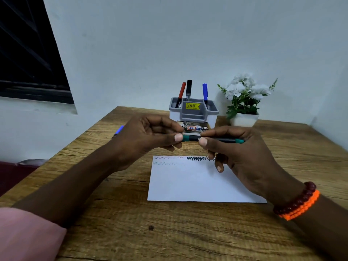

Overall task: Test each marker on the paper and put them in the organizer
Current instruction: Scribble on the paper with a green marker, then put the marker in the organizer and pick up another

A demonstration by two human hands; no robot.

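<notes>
Desk (116,232) of wood grain carries everything, and a white paper (188,183) lies flat on it at centre, marked along its top edge with faint red and green scribbles and 1 bold dark zigzag. Behind the paper stands the grey organizer (194,112), already holding 3 markers upright: red (181,91), black (188,89) and blue (205,92). A potted plant (244,102) sits just to its right. Above the paper, the left hand (145,140) pinches the cap end of a green marker (194,138) with curled fingers, while the right hand (243,157) grips the barrel, the marker held level between them. Whether the cap is being seated or pulled off cannot be told. If the cap is not pressed fully home, it could work loose once in the organizer and the tip dry out. Another blue marker (119,129) lies on the desk beyond the left hand, mostly hidden; it could roll toward the edge if an arm nudged it.
</notes>
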